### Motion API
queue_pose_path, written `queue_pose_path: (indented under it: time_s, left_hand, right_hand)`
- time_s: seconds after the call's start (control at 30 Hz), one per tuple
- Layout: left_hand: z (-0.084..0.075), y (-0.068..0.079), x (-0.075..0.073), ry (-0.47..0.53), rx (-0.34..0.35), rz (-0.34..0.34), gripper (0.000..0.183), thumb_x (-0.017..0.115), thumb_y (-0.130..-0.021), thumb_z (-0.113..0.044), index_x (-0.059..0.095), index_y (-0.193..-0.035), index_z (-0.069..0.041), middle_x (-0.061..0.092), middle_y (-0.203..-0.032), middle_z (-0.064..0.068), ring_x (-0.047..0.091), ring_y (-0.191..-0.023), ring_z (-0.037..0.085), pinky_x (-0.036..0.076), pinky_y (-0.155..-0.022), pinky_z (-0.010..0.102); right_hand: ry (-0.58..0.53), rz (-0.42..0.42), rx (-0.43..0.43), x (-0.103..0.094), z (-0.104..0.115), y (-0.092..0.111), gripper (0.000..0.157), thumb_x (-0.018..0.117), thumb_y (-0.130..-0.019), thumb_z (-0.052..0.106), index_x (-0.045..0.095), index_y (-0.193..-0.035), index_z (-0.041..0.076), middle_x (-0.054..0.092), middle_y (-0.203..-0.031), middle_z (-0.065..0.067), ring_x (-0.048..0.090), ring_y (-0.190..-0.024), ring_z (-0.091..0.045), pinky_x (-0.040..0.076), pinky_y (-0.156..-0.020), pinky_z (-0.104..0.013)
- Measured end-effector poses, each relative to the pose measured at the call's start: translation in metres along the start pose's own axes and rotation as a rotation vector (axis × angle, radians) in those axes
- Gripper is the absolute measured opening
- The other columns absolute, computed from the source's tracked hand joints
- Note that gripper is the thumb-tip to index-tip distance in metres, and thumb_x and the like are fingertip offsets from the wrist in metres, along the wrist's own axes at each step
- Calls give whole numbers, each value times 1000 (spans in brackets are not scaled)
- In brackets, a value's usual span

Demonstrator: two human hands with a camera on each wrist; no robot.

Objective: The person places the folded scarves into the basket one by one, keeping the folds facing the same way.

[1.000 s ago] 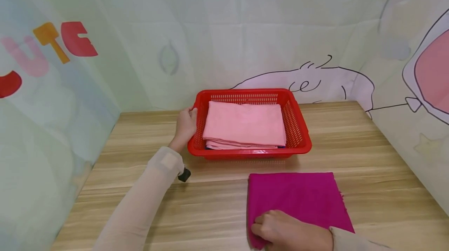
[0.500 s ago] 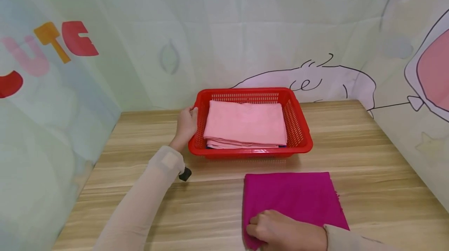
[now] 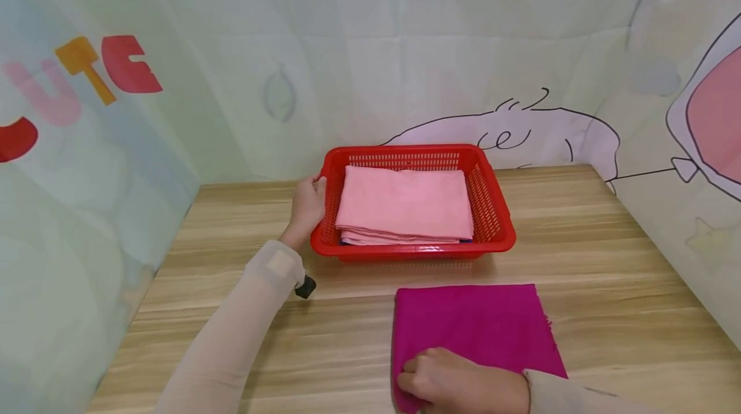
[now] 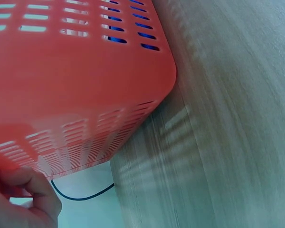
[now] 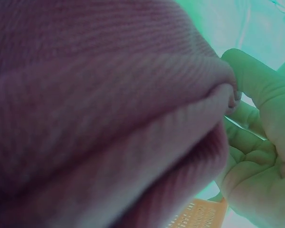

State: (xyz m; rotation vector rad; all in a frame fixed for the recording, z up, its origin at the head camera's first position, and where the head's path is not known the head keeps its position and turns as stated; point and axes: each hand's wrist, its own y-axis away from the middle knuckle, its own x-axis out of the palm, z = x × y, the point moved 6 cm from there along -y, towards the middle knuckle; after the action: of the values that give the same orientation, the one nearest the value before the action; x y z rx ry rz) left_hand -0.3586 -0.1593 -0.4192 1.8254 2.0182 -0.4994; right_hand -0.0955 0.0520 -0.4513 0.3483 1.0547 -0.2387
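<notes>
A red plastic basket [image 3: 405, 251] with slotted walls stands on the table, and my left hand [image 3: 307, 205] grips its left rim. In the left wrist view the curled fingers [image 4: 35, 190] show at the basket's edge. Folded pink cloths [image 3: 405, 205] lie stacked inside, with a bit of dark blue showing beneath them. In front of the basket is a folded magenta cloth [image 3: 469, 324]. My right hand [image 3: 448, 382] pinches its near left part between thumb and fingers. The right wrist view shows the cloth's folded layers [image 5: 133, 123] held at their edge by the thumb and fingers.
The wood-grain table [image 3: 608, 311] runs back to a printed curtain [image 3: 243, 80] with cartoon drawings, which also closes off both sides. A small black device [image 3: 305, 287] sits at my left wrist.
My right hand and the magenta cloth have shifted a little to the left together. The left hand and the basket stay in place.
</notes>
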Motion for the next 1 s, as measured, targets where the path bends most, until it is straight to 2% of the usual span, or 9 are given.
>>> queue_pose_path:
  time_s: [0.53, 0.77, 1.0]
  left_hand:
    - [-1, 0, -1, -30, 3, -8, 45, 38, -110, -23, 45, -142, 7, 61, -122, 28, 66, -102, 37, 57, -87, 46]
    - [0, 0, 0, -31, -3, -8, 45, 39, -110, -23, 44, -144, 6, 61, -124, 27, 66, -103, 37, 57, -88, 45]
    - [-1, -1, 0, -34, 9, -12, 45, 39, -109, -22, 45, -143, 7, 62, -122, 27, 66, -101, 37, 57, -87, 45]
  right_hand:
    - [-41, 2, -16, -1, 3, -6, 22, 69, -95, 32, 70, -110, 17, 57, -77, 19, 45, -66, 15, 40, -65, -2]
    - [-16, -7, -29, 1, 3, -9, 21, 70, -94, 33, 70, -108, 18, 57, -77, 20, 44, -66, 15, 40, -64, -2]
    - [-38, 6, -17, 1, 4, -11, 23, 69, -94, 35, 70, -109, 18, 57, -77, 20, 45, -66, 15, 40, -65, -2]
